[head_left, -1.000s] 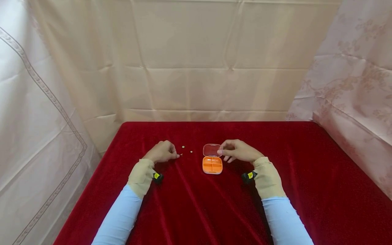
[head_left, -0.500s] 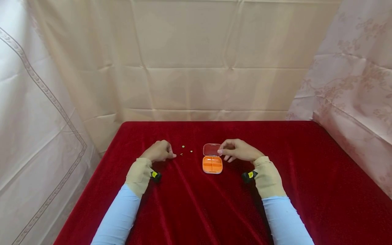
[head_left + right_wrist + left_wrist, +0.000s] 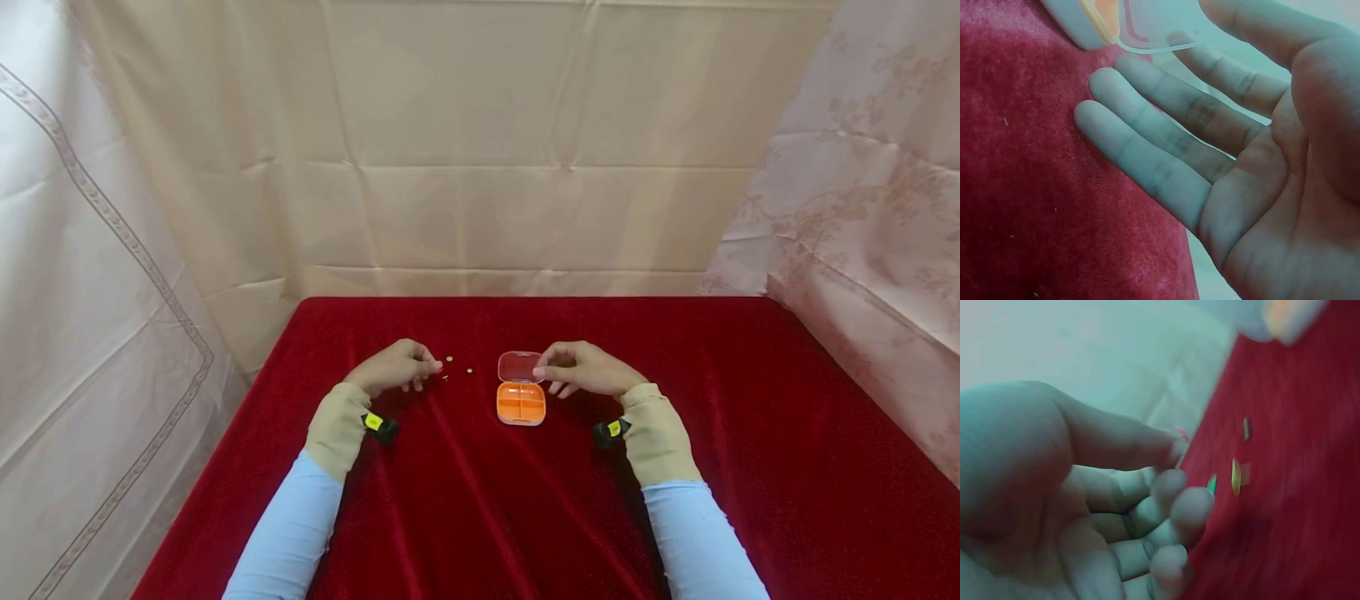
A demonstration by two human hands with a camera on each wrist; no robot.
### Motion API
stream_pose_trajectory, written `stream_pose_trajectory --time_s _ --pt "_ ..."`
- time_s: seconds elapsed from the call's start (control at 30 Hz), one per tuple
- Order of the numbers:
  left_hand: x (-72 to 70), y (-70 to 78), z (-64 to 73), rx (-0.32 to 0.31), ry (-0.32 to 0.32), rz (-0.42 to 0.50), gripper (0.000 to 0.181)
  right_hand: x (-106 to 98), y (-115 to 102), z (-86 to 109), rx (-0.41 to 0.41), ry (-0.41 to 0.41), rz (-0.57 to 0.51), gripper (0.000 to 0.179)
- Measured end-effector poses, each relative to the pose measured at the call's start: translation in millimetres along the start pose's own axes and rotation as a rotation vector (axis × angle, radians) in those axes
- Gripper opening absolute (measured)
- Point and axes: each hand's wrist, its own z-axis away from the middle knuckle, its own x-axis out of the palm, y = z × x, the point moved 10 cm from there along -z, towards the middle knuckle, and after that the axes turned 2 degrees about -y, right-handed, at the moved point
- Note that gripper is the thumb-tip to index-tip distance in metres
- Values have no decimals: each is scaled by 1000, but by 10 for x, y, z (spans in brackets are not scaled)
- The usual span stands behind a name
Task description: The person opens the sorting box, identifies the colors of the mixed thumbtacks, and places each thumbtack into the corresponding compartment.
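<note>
My right hand pinches the clear lid of an orange pill box, thumb and index finger at the lid's right edge. The box stands with its lid up, showing its divided compartments. In the right wrist view the other fingers extend below the lid. My left hand hovers left of the box. Its thumb and index finger meet at a small pink sliver, mostly hidden by the fingertips. Just beyond lie a yellow piece, a green piece and a dark piece.
A red velvet cloth covers the table under both hands. Pale curtains hang behind the table and along both sides. A camera is strapped at the left wrist, another camera at the right.
My left hand first drew back slightly to the left, then rose forward and right, closer to the small pieces. The right hand and the pill box have stayed in place.
</note>
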Motion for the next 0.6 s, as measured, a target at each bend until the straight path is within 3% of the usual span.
stream_pose_trajectory --time_s 0.1,0.3,0.47,0.6 --pt "91 67 -37 44 -45 235 28 1 7 1 2 -3 -2 25" --pt "315 191 -104 109 -164 712 18 -10 23 1 9 0 -1 27" --pt "465 308 -102 208 -320 960 29 -11 27 -8 7 -7 11 27" --pt "490 343 -96 250 -377 1100 32 -12 30 -16 4 -11 11 27"
